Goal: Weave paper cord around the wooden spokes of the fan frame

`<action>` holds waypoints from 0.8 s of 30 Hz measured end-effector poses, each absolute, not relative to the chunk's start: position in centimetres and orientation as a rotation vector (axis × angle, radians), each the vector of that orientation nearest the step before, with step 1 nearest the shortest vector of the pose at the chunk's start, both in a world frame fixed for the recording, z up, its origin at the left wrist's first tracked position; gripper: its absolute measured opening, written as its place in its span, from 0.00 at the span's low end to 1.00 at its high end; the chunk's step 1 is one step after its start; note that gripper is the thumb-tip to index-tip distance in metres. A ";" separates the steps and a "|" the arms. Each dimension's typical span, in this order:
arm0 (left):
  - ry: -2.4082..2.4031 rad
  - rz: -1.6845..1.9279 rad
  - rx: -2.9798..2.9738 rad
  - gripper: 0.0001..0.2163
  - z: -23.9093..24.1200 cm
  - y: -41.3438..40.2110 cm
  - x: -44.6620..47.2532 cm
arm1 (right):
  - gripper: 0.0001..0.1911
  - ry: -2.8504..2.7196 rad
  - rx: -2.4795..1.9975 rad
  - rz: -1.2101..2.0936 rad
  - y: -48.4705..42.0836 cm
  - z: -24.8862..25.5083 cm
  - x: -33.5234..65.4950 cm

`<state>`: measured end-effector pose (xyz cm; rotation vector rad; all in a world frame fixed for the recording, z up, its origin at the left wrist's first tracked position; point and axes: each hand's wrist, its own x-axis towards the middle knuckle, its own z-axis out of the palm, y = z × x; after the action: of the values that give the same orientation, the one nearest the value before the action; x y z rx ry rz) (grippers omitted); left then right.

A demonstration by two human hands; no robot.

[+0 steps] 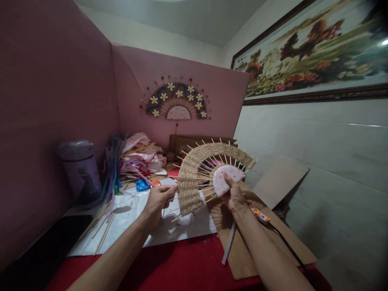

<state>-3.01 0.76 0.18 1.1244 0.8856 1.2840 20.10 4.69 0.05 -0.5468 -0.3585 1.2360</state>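
Note:
I hold up a half-made fan (194, 173) of wooden sticks with a wide band of tan straw cord woven across them. My right hand (234, 197) grips its pink dotted half-round base (226, 178), thumb on the front. My left hand (157, 201) pinches the lower left end of the woven band, where stick ends and cord poke out. A finished fan (177, 102) with white flowers hangs on the pink board behind.
A purple lidded jar (80, 169) stands at the left by loose sticks (103, 226) on white paper (130, 218). Pink cloth and coloured cords (139, 155) lie behind. Brown cardboard (266, 238) lies at the right on red cloth (182, 266). A white wall and framed painting (315, 52) stand to the right.

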 end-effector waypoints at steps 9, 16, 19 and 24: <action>1.020 1.287 1.128 0.16 -0.1 1.0 -3.2 | 0.14 -0.386 -0.515 1.214 4.7 -0.1 20.3; 1.510 1.437 1.824 0.11 0.1 0.4 -3.1 | 0.16 -0.387 -0.521 1.214 4.6 0.1 20.2; 1.813 1.360 2.065 0.11 0.4 -0.1 -3.1 | 0.16 -0.384 -0.525 1.212 4.7 -0.1 20.2; 1.799 1.308 2.150 0.10 0.4 -0.2 -3.2 | 0.16 -0.409 -0.537 1.191 4.8 -0.2 20.3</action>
<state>-3.18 -0.16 0.43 2.1499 1.7993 1.3084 20.25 4.80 -0.20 -0.5366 -0.4090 1.1905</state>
